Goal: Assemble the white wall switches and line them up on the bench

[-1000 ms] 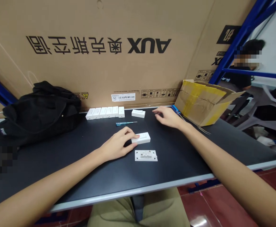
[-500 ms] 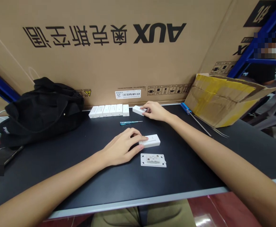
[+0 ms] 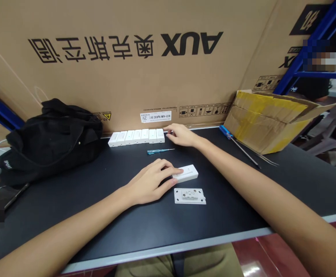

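My left hand (image 3: 152, 181) grips the left end of a small white rectangular plastic case (image 3: 189, 173), index finger on its top and thumb at its near side. Just in front of that case lies a flat white base plate (image 3: 198, 197) with a raised fitting and screws on it. Farther back, several similar white cases (image 3: 137, 135) stand side by side in a row. My right hand (image 3: 181, 135) is at the row's right end, thumb and fingers apart with nothing between them. A blue-handled screwdriver (image 3: 158, 151) lies between the row and my left hand.
A big cardboard carton (image 3: 122, 84) walls off the back of the black table (image 3: 113, 223). On the left sits a black bag (image 3: 55, 138). To the right stand an open taped cardboard box (image 3: 267, 125) and a blue-handled tool (image 3: 225, 131) with a long metal shaft.
The white case under my right hand has moved left against the row's end, and my right hand has let it go. My left hand stays on its case.
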Motion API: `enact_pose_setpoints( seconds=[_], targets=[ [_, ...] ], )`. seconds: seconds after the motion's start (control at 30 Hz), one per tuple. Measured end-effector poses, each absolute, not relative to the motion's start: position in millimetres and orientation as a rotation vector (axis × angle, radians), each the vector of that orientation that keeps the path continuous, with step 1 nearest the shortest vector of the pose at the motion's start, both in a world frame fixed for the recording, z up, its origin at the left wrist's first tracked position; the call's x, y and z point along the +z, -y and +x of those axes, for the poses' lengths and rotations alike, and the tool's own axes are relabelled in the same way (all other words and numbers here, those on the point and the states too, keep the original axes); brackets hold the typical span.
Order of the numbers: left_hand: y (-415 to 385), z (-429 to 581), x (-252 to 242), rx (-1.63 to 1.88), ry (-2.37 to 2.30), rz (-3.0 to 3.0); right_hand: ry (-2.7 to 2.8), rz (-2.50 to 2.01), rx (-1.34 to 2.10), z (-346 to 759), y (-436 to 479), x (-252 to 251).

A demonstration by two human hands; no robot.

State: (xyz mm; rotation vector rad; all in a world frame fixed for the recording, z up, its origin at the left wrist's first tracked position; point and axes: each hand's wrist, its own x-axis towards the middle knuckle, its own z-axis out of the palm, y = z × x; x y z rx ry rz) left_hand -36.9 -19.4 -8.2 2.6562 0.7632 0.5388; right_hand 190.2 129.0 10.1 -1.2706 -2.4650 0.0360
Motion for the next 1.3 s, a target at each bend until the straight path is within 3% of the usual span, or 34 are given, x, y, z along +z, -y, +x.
enact_pose_setpoints(
  seconds=[0.2, 0.33, 0.47, 0.7, 1.03, 1.3],
  targets=[
    [13.8, -38.8, -6.7, 0.685, -0.875, 2.689, 2.415, -1.607, 0.001, 285.8, -127.0, 32.4],
    [-12.8, -51.2, -10.4, 0.773, -1.322, 2.693, 2.435, -1.735, 0.032, 319.5, -117.5, 22.8],
    [-37.3, -64.6, -16.6, 0.702, -1.402, 2.628, 2.467, -1.771, 0.025, 316.5, -110.3, 9.6],
    [-52.8, -48.1, -15.6, 0.643, -1.223, 2.611, 2.513, -1.86, -0.135, 303.8, -105.5, 12.9],
    [-85.5, 58.3, 0.1, 0.535, -0.767, 2.615, 2.597, -1.909, -0.28, 305.3, -78.1, 17.8],
    [-32.4, 4.5, 20.8, 0.413, -0.631, 2.454, 2.602, -1.871, -0.248, 321.0, -79.1, 15.9]
  ],
)
